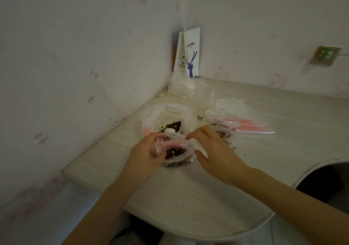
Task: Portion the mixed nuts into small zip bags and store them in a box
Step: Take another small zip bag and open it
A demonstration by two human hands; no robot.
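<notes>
While both hands (181, 150) pinch zip bag (178, 157), table edge (198, 231) near

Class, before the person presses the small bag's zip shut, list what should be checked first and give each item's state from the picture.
1. Left hand grips the small bag: ok.
2. Right hand at the bag's rim: ok.
3. Bag holds nuts: ok.
4. Zip strip free of nuts: cannot tell.
5. Bag's mouth is shut: not ok, it gapes.
6. Big bag of nuts stands apart behind: ok.
7. Storage box within reach: cannot tell, none in view.
</notes>
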